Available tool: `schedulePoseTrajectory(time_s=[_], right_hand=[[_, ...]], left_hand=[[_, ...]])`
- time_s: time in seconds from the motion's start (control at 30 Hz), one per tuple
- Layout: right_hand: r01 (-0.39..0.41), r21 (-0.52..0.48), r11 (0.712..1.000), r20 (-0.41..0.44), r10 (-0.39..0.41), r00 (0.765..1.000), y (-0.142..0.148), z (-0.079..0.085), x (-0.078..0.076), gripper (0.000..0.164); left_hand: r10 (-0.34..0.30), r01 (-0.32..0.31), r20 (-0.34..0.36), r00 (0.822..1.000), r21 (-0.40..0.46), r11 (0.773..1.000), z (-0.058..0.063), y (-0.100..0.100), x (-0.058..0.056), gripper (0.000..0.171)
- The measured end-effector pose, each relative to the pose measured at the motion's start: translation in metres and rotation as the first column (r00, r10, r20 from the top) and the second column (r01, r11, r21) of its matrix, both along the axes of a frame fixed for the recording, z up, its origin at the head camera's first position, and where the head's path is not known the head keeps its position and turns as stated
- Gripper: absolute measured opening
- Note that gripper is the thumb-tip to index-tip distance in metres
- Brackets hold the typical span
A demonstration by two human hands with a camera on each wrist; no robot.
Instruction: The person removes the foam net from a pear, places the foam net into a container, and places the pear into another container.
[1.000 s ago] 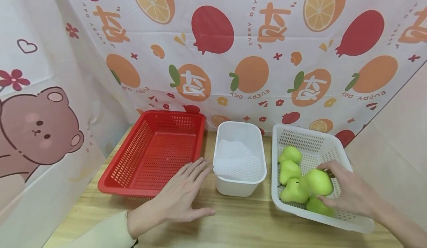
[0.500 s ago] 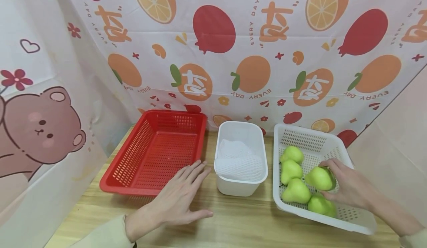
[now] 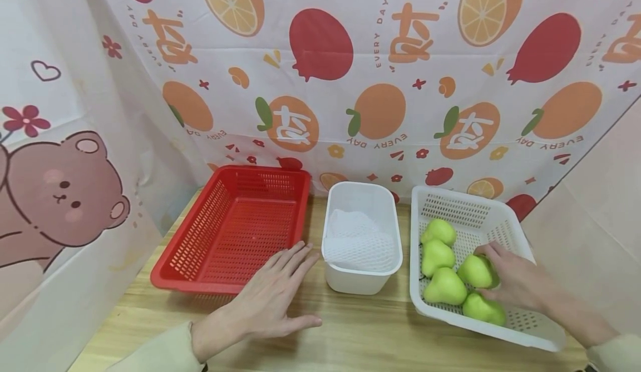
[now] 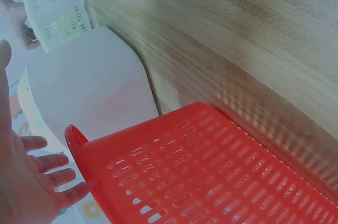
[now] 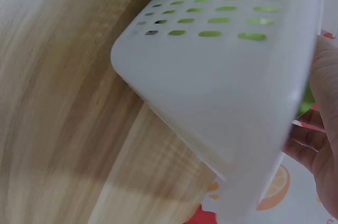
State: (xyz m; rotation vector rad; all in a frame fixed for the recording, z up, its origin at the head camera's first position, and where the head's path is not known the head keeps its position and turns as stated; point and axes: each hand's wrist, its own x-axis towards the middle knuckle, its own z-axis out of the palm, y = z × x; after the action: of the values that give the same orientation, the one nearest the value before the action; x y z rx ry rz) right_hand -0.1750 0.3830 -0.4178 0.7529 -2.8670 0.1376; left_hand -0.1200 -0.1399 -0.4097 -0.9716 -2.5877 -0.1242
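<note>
In the head view, a white slotted basket (image 3: 543, 336) on the right holds several green pears (image 3: 445, 287). My right hand (image 3: 521, 277) reaches over its right side and grips one pear (image 3: 474, 271) low among the others, thumb on the near side and fingers at the back. In the right wrist view the basket wall hides most of that pear. My left hand (image 3: 272, 291) lies with straight, spread fingers by the near right corner of the red slotted basket (image 3: 225, 288). It holds nothing; in the left wrist view its fingertips (image 4: 76, 192) are close to the red rim.
Between the baskets stands a white plastic bin (image 3: 358, 283) with white foam netting (image 3: 360, 249) in it. All three containers stand on a wooden table (image 3: 360, 333). A fruit-print curtain (image 3: 320, 110) closes off the back, and a bear-print cloth (image 3: 60, 194) hangs at left.
The right hand has lowered the pear from above the other pears down among them and shifted slightly. The left hand has hardly moved.
</note>
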Motion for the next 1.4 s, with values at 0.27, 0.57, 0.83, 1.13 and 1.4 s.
schedulePoseTrajectory(time_s=[0.27, 0.57, 0.83, 1.13, 1.4], right_hand=[[0.025, -0.014, 1.0, 0.068, -0.024, 0.997, -0.004, -0.006, -0.005, 0.073], [0.023, -0.006, 1.0, 0.068, -0.022, 0.997, -0.001, -0.01, -0.01, 0.071], [0.014, 0.002, 1.0, 0.073, -0.014, 0.997, 0.001, -0.013, -0.012, 0.07], [0.024, -0.002, 1.0, 0.094, -0.023, 0.995, 0.005, -0.016, -0.012, 0.07], [0.071, -0.022, 0.997, 0.162, -0.066, 0.985, 0.012, -0.017, -0.014, 0.076]], left_hand=[[-0.002, 0.002, -0.007, 1.0, -0.009, 1.0, -0.003, 0.002, 0.0, 0.11], [0.007, -0.007, 0.01, 1.0, -0.011, 1.0, -0.002, 0.001, -0.001, 0.107], [0.007, -0.007, 0.015, 1.0, -0.013, 1.0, -0.003, 0.001, -0.002, 0.106], [0.012, -0.012, 0.011, 1.0, -0.016, 1.0, -0.004, -0.002, -0.002, 0.106], [0.02, -0.02, 0.012, 1.0, -0.019, 1.0, -0.004, -0.003, 0.0, 0.102]])
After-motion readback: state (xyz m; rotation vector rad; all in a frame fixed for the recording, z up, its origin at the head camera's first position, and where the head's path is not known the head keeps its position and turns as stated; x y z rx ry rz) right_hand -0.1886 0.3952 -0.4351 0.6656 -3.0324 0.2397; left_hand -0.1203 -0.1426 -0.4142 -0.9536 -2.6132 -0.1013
